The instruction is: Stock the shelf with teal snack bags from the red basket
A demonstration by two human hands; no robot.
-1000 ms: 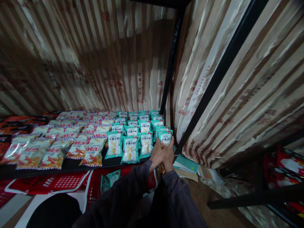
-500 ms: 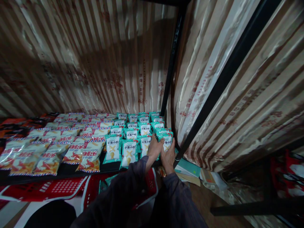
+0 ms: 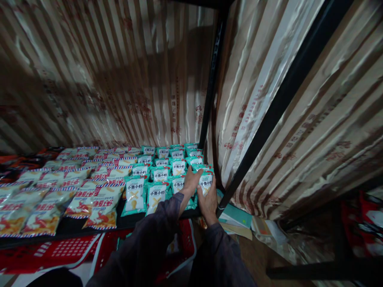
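Note:
Several teal-and-white snack packets [image 3: 134, 195] stand in rows on a black shelf [image 3: 131, 217]. At the right end of the front row, both hands are on one teal packet [image 3: 206, 181]. My left hand [image 3: 190, 184] touches its left side, thumb and fingers bent around the edge. My right hand [image 3: 208, 199] wraps the packet's lower right side. Parts of the packet are hidden behind the fingers. White-and-orange shrimp snack bags [image 3: 103, 205] lie in rows to the left of the teal ones.
Red baskets [image 3: 68, 249] sit below the shelf's front edge. A black post [image 3: 257, 141] slants close to the right of my hands. Pleated curtains [image 3: 143, 79] hang behind and to the right. Papers [image 3: 236, 217] lie low beside the post.
The view has shifted slightly, with the shelf sliding left and lower in the picture. Both hands remain at the same packet, my right hand higher along its side.

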